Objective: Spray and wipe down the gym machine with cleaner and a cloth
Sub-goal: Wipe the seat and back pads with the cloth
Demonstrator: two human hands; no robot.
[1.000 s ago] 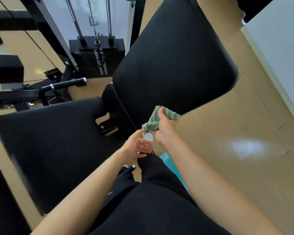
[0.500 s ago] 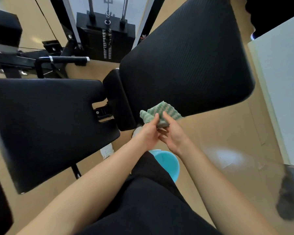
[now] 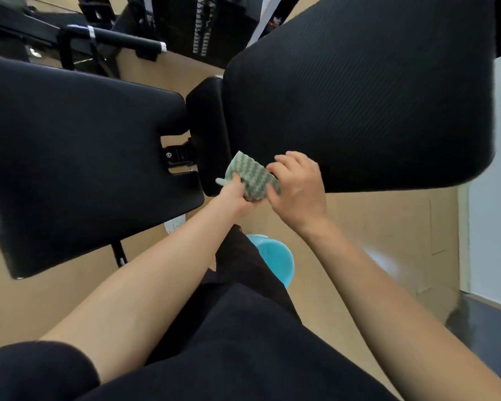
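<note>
- You're bunching the cloth by the near left corner of the back pad, and I cannot tell if it is touching, so most of the wiping is looking still ahead
- Your left hand is gripping its near edge and your right hand is pinching its right side
- A second ago only your right hand was holding it, with the left lower down

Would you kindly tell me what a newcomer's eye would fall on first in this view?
The green-and-white cloth at the centre, held by both the left hand and the right hand, stands out against all the black. Behind it looms the large ribbed back pad at upper right, with the flat seat pad at left. A light-blue container on the floor peeks out beside the person's leg, just below the hands.
</note>
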